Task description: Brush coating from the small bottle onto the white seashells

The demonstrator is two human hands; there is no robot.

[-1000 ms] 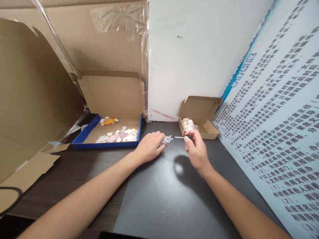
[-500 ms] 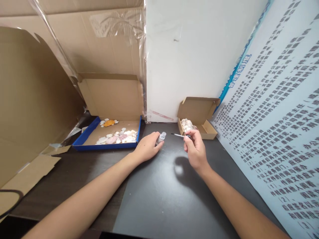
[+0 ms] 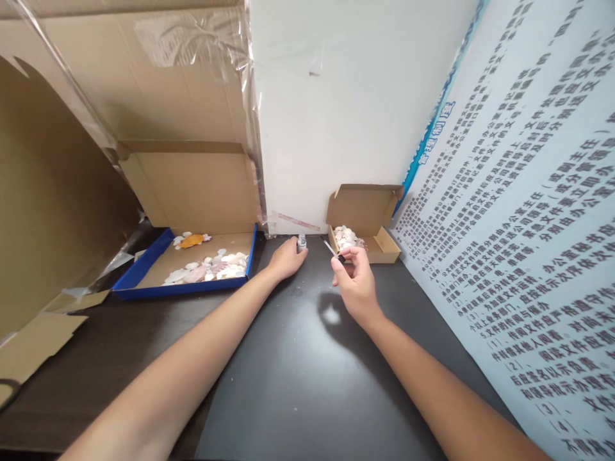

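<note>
My left hand point(image 3: 286, 259) is wrapped round a small clear glass bottle point(image 3: 302, 241) near the back of the dark table. The bottle's open threaded neck shows above my fingers, and it looks upright. My right hand point(image 3: 355, 282) pinches the black cap of a thin brush applicator point(image 3: 329, 247), held above the table. The brush points up and left, apart from the bottle. Behind my right hand, an open small cardboard box point(image 3: 389, 246) holds white shells point(image 3: 346, 237). To the left, a blue-edged cardboard box point(image 3: 180, 289) contains several shells point(image 3: 211, 266) and an orange-and-white shell piece point(image 3: 192, 241).
A grey mat point(image 3: 269, 384) covers the table under my hands. Large cardboard sheets point(image 3: 57, 160) stand at the left and back. A white wall point(image 3: 346, 115) rises behind, and a printed poster point(image 3: 519, 256) slopes along the right.
My left hand has moved the bottle farther back, and it now stands straighter. The brush in my right hand has turned from nearly level to pointing more upward. The whole view has shifted.
</note>
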